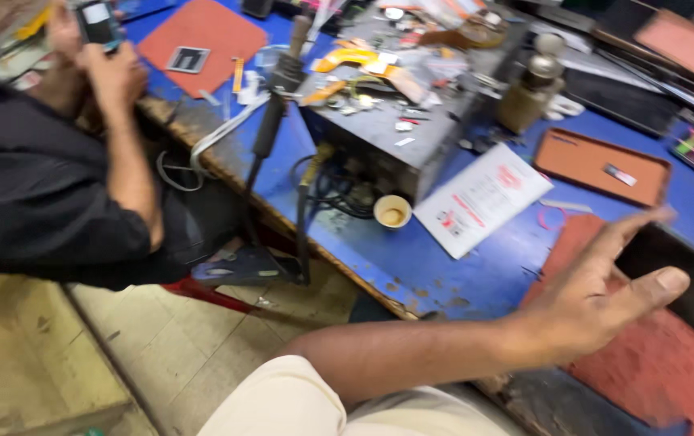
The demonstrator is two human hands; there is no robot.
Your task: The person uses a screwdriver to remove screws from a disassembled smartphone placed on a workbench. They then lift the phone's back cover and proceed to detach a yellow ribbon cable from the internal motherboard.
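Hands, own: one in view. By the way its arm crosses in from the lower left, it reads as your left hand [597, 303]. It hovers over the near right part of the desk [411, 258], fingers spread wide apart and motion-blurred, holding nothing. Your right hand is out of view.

Hands, other: two, on a person in a dark sleeve at upper left, both closed round one dark phone [98, 23].

Mats, red-brown: three. One [654, 363] lies directly under your open hand at the desk's near right edge; one [206, 32] sits far left with a small dark part on it; one shallow tray-like piece [601, 165] lies just beyond your fingertips.

Paper sheet, white with red print: one [480, 198], flat on the blue top, near your hand on its left.

Cup, small and pale: one [392, 211], just beside the sheet and against the grey box.

Box, grey metal: one [395, 105], its top littered with small parts, too blurred to count.

Bottle, brass-coloured: one [528, 93], right of the box.

Cables, dark: a tangle [327, 182] hanging over the front edge.

Edges: the desk's worn front edge runs diagonally from upper left to lower right. Bare blue surface lies between the sheet and your hand. Tiled floor [161, 347] lies below.
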